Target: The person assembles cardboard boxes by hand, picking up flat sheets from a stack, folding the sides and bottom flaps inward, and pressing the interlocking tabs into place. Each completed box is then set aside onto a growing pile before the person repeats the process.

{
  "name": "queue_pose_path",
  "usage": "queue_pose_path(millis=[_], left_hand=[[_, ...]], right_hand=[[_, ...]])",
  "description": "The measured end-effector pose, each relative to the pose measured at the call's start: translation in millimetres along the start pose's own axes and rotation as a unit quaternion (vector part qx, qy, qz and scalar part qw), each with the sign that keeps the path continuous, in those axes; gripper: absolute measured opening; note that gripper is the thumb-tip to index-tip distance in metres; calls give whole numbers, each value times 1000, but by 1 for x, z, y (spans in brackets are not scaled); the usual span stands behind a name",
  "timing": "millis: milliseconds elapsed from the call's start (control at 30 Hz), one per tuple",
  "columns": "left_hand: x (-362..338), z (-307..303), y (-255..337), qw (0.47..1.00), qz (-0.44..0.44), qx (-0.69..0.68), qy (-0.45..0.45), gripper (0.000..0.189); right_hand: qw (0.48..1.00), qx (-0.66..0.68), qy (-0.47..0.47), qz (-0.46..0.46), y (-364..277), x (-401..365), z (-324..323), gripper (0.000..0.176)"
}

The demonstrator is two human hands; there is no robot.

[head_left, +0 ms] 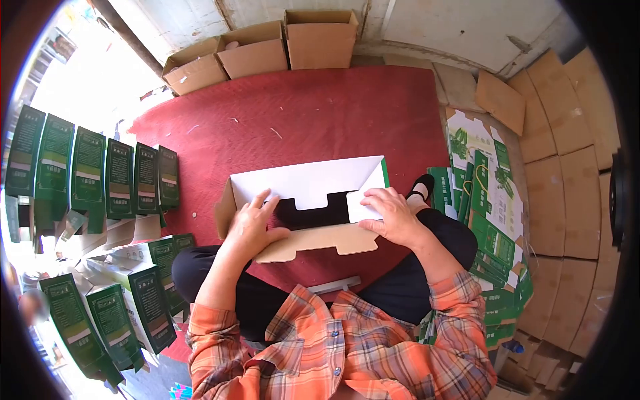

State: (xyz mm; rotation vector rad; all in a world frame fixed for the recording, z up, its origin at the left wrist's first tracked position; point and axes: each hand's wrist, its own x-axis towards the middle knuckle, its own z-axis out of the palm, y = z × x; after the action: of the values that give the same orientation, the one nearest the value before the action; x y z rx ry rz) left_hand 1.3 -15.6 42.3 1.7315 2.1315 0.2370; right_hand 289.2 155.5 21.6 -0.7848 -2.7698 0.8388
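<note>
A partly folded cardboard box (300, 179) with a white inside and a green outer edge sits across my lap in the head view. Its near panel with cut tabs (317, 241) is tan and leans toward me. My left hand (249, 225) grips the box's left end, thumb lying over the near panel. On the other end, my right hand (393, 215) is closed around a white flap (359, 207), fingers on top and thumb at the near edge. Dark gaps show through the middle of the box.
Folded green boxes (90, 170) stand in rows at my left. Flat green and white box blanks (490, 220) are piled at my right. Three open brown cartons (320, 43) line the far wall. Brown cardboard (550, 187) is stacked far right. Red carpet (300, 113) covers the floor.
</note>
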Motion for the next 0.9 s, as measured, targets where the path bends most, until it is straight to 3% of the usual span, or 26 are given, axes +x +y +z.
queue_pose_path(millis=[67,100,167,200,267,300,333,400,467,533,600,633,667,700,767,800,867,900], left_hand=[[-7,-22,11,984,129,-52,110,57],[-12,-36,22,956,150,-39,248,39],[-24,-52,13,886,103,38,451,27],[-34,-52,6,873,-17,-55,484,29],[-40,-46,-24,810,-69,-367,452,33],[-40,-43,-34,860,-46,-355,364,52],[-41,-40,-35,871,-69,-417,251,75],[-45,-20,-41,881,-8,-466,79,88],[-42,-22,-33,902,11,-429,-33,114],[-38,-9,-37,930,42,-366,-11,117],[-34,-7,-30,987,30,-155,16,105],[-27,9,-33,986,-13,-155,66,85],[-23,10,-26,986,-12,-155,67,85],[-17,9,-19,986,-77,-122,85,76],[-10,11,-9,973,-169,-100,124,63],[-9,15,-8,972,-169,-100,125,63],[-6,29,-10,966,-132,-10,224,61],[-5,35,-16,974,-119,-2,195,64]], right_hand=[[999,20,-30,26,1,1,-2,51],[999,13,-28,23,2,1,-2,52],[999,7,-26,20,2,1,-3,51],[999,8,-27,19,3,2,-2,51],[1000,7,-3,16,6,3,0,48],[1000,9,-2,16,7,4,1,48],[1000,9,10,18,8,5,2,45],[1000,11,21,20,9,7,3,43],[999,13,41,15,11,9,4,39],[998,22,51,18,11,11,4,37],[997,29,63,21,12,14,5,35],[996,44,69,37,13,15,6,33],[994,60,75,53,12,17,6,31],[994,59,74,53,11,18,5,31],[980,106,71,151,8,21,2,28],[981,106,70,150,8,22,4,28],[979,140,131,76,6,22,9,38],[979,140,132,75,3,21,10,38]])
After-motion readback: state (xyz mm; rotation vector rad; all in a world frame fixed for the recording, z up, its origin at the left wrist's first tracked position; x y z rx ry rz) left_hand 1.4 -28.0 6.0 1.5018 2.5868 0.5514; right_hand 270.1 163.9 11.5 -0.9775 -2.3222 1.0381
